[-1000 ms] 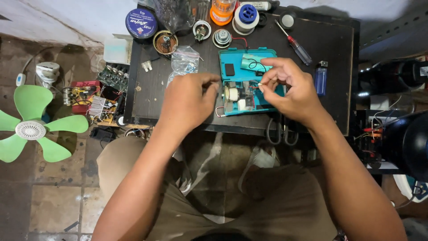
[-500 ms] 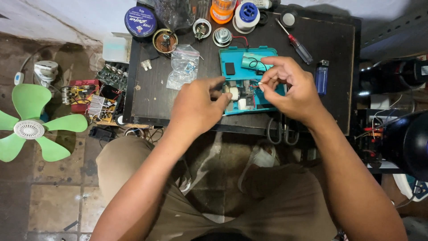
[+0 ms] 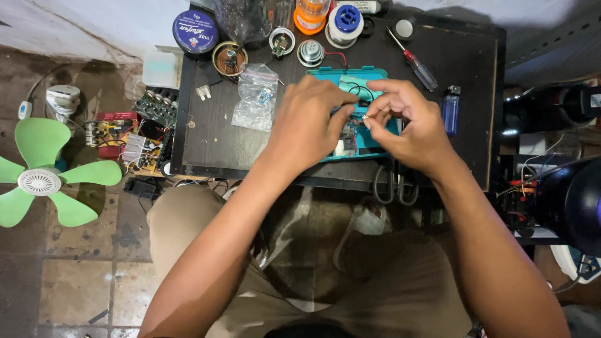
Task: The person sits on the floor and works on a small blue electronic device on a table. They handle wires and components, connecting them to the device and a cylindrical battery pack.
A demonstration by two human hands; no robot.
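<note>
Both hands meet over the teal open case [image 3: 350,116] on the dark tabletop [image 3: 476,106]. The right hand [image 3: 410,128] pinches a tiny pale part [image 3: 366,117] between thumb and forefinger, other fingers curled loose; the part sits at that hand's fingertip end, pointing toward the left hand. The left hand [image 3: 307,122] is just beside it, fingertips curled down onto the case's insides, almost touching the right fingertips (whether it grips anything there I cannot tell, its fingers hide the spot). Thin black and red wires [image 3: 360,94] run in the case just beyond both sets of fingertips. The case's long axis runs across, from left hand to right hand; it lies directly under both, with the right hand nearer the pale part. Past the right hand's knuckles lie a blue lighter [image 3: 451,109] and a red-handled screwdriver [image 3: 414,61]; outboard of the left hand lies a clear plastic bag [image 3: 253,97]. Scissors [image 3: 391,184] hang at the table's near edge below the right wrist.
</note>
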